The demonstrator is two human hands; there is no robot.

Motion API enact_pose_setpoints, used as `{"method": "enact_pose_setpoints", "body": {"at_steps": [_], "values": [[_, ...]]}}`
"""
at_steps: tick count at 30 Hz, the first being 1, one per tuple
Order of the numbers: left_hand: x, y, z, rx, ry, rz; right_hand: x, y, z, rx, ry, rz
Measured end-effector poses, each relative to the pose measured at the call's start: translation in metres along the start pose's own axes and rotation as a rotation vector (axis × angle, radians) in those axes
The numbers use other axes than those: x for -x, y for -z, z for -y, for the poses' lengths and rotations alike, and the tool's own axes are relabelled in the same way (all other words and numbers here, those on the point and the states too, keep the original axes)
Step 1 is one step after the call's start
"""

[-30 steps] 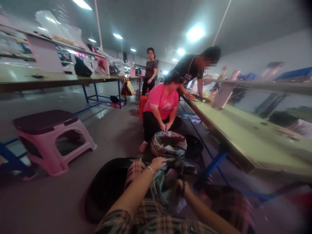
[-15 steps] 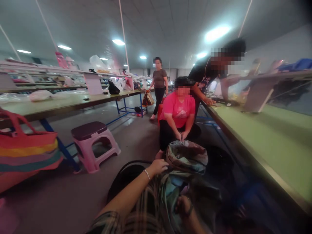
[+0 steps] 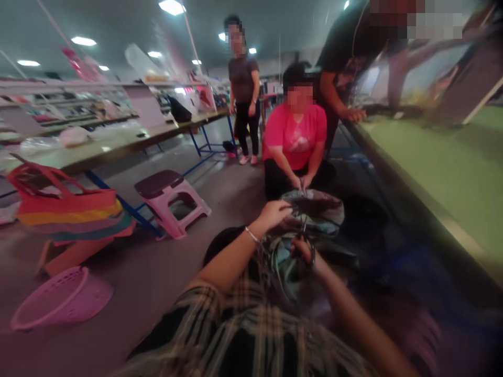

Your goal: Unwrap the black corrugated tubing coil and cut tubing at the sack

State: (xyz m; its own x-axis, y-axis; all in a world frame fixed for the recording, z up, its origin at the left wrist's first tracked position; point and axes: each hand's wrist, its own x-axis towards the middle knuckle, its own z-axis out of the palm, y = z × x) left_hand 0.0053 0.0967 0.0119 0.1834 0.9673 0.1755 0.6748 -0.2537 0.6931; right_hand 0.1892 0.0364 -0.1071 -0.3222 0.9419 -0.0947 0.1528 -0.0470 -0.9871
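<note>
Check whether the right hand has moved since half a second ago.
Yes, upward in the view. The right hand was well below the feet of the pink stool; now nearly level with them.

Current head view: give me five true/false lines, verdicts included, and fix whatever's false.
1. The left hand has a pale bracelet at its wrist. True.
2. The right hand is empty. False: the right hand holds a dark tool, probably scissors.
3. The person in the pink top is standing upright. False: the person in the pink top is low down, seated or squatting.
4. The pink stool has a dark seat. True.
5. The pink basket is on the green table. False: the pink basket is on the floor.
</note>
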Motion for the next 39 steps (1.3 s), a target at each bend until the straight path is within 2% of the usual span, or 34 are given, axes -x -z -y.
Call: {"method": "enact_pose_setpoints", "body": {"at_steps": [3, 7, 12, 16, 19, 23, 28, 33, 36, 39], "values": [[-0.005, -0.007, 0.001, 0.181, 0.129, 0.032, 0.001, 0.01, 0.007, -0.066, -0.037, -0.031], [-0.004, -0.018, 0.008, 0.304, 0.257, 0.084, 0.007, 0.011, -0.001, -0.041, -0.071, 0.001], [-0.002, -0.03, 0.016, 0.13, 0.199, 0.083, -0.001, 0.011, 0.002, 0.133, -0.015, 0.002], [-0.001, -0.035, 0.02, 0.107, 0.106, 0.154, -0.006, 0.016, 0.01, 0.163, -0.042, -0.004], [0.002, -0.04, 0.026, 0.103, 0.074, 0.15, -0.002, 0.015, 0.011, 0.144, -0.067, 0.008], [0.002, -0.053, 0.043, 0.081, 0.064, 0.159, 0.002, 0.011, -0.001, 0.076, -0.107, 0.017], [0.0, -0.066, 0.063, 0.04, 0.082, 0.157, 0.001, 0.011, -0.015, 0.08, -0.087, 0.058], [0.008, -0.071, 0.068, -0.01, 0.08, 0.182, 0.009, 0.007, -0.024, 0.055, -0.113, 0.043], [0.012, -0.074, 0.069, -0.07, 0.082, 0.209, 0.009, 0.005, -0.038, 0.031, -0.144, 0.024], [0.015, -0.077, 0.071, -0.113, 0.09, 0.225, 0.004, 0.005, -0.053, 0.048, -0.109, 0.017]]}}
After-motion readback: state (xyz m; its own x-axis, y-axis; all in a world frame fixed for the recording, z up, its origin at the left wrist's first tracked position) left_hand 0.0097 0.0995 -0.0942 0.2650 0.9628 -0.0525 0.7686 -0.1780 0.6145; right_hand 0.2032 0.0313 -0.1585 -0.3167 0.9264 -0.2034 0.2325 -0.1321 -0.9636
